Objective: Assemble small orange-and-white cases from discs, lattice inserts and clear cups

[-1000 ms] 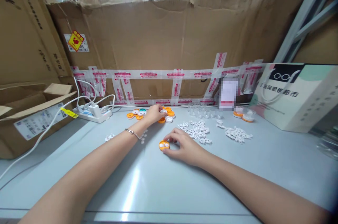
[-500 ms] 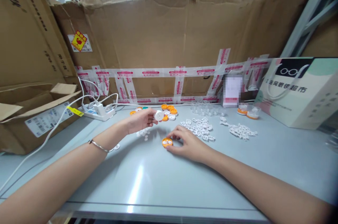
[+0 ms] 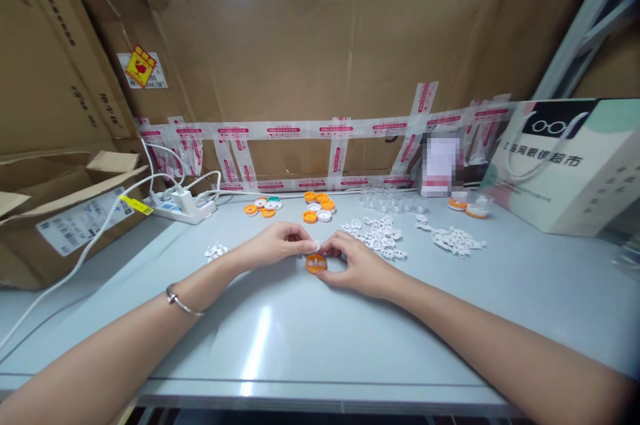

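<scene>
My right hand (image 3: 350, 261) grips the side of a round orange cap (image 3: 316, 269) between thumb and fingers on the table. Small white pieces show inside the cap. Just above its far rim, my left hand (image 3: 285, 243) pinches a white round disc (image 3: 314, 247), tilted and partly hidden by the fingers. The fingertips of both hands are close together there. Behind them lie several orange and white caps (image 3: 323, 216), with a second group of orange, white and teal caps (image 3: 251, 209) to the left.
White flat cut-out pieces (image 3: 383, 236) lie right of my hands, with more pieces (image 3: 457, 241) beyond. Clear cups (image 3: 387, 199) stand behind. Small white parts (image 3: 216, 251) sit left. A power strip (image 3: 193, 209), open carton (image 3: 75, 211) and paper bag (image 3: 545, 171) border the table.
My left hand has brought the white disc down and right, from above the table to the orange cap. My right hand stays on the cap. The view has shifted slightly.
</scene>
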Tool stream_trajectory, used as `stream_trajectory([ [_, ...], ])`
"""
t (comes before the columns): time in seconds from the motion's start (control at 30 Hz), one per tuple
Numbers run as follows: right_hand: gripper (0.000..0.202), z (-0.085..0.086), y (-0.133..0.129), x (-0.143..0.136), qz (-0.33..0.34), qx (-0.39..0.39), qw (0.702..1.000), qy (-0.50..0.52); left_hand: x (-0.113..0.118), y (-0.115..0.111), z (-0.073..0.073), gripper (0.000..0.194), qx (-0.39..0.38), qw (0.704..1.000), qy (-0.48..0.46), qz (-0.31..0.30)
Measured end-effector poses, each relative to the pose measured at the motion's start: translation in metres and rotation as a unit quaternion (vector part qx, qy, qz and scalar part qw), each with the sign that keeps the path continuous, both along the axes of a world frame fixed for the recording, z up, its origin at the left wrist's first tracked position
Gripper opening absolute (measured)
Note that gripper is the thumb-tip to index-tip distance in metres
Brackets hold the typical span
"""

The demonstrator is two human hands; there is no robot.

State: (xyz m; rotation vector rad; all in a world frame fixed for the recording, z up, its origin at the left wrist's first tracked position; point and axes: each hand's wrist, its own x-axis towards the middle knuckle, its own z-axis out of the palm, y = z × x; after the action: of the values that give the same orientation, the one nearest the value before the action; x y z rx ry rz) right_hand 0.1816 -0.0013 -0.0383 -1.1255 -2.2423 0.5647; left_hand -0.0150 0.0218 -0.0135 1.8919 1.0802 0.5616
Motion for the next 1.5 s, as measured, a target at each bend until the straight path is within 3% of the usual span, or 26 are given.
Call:
stream_trajectory([
  [0.3,0.022,0.000,0.001,0.000,-0.006,-0.014,1.000,0.007,0.004,-0.009,-0.002,0.035,0.165,0.984,0.060,-0.035],
  [0.53,0.030,0.003,0.001,0.000,-0.006,-0.029,1.000,0.003,0.009,-0.014,-0.004,0.041,0.226,0.967,0.109,-0.041],
  [0.83,0.025,0.001,0.001,0.000,-0.001,-0.024,1.000,0.014,-0.005,-0.013,0.006,0.039,0.172,0.976,0.117,-0.063],
  [1.03,0.027,-0.001,0.006,0.002,0.015,-0.039,0.999,0.007,-0.003,-0.013,0.003,0.030,0.209,0.967,0.110,-0.096],
  [1.5,0.025,-0.002,0.007,0.003,0.022,-0.044,0.999,0.011,0.002,-0.016,0.001,0.038,0.184,0.974,0.132,-0.019],
])
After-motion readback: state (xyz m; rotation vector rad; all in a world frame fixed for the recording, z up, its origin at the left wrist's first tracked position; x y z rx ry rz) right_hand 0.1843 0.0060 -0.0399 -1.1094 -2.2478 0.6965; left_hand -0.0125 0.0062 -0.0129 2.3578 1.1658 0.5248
